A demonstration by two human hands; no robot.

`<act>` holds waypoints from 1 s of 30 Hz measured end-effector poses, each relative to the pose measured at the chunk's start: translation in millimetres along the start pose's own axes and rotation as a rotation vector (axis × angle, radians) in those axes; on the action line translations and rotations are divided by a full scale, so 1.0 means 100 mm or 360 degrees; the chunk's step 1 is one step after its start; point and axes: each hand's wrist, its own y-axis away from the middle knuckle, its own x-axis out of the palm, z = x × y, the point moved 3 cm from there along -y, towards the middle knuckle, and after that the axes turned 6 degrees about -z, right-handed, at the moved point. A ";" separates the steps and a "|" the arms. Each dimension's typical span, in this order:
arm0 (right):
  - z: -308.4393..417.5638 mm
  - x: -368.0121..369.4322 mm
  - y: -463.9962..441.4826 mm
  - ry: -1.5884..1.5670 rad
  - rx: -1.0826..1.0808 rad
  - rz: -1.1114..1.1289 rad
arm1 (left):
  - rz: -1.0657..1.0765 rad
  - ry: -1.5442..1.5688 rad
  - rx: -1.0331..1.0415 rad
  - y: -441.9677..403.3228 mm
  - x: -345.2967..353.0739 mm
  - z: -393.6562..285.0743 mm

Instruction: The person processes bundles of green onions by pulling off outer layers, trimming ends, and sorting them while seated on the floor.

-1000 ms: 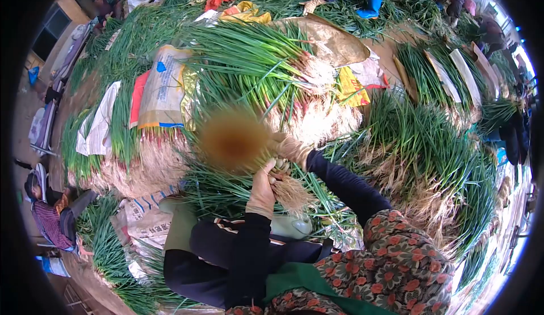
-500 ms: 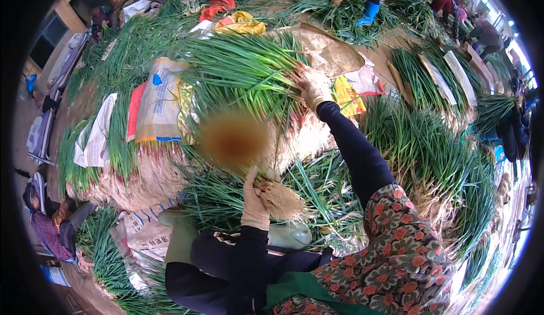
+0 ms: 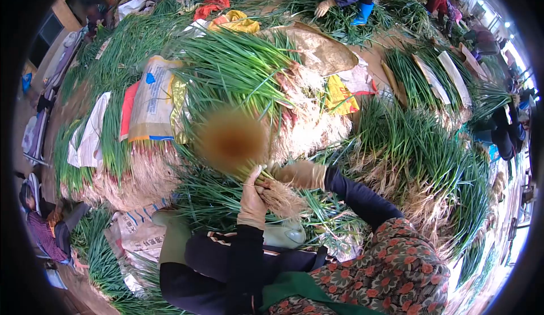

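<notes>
My left hand, in a pale glove, is closed round a small bunch of green onions. Their stringy pale roots point to the right, and a brown blur hides part of the stems. My right hand, also gloved, is beside the bunch, its fingers near the stems. Motion smears it, so I cannot make out its grip. Beyond both hands lies a large heap of green onions, green leaves to the left and reddish stems and roots to the right.
Loose leaves lie under my hands. Rooted bunches stand at right, and sacks cover piles at left. A brown sheet lies behind the heap. A co-worker in blue boots bends at the back; another person sits at left.
My right hand has left the roots end of the large heap and come down towards my left hand. My left hand keeps hold of its bunch. The co-worker at the back has bent lower.
</notes>
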 end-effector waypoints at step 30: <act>-0.64 -1.07 -0.48 0.0582 0.0415 -0.1570 | 0.0254 0.0573 0.0120 0.15 0.11 -0.16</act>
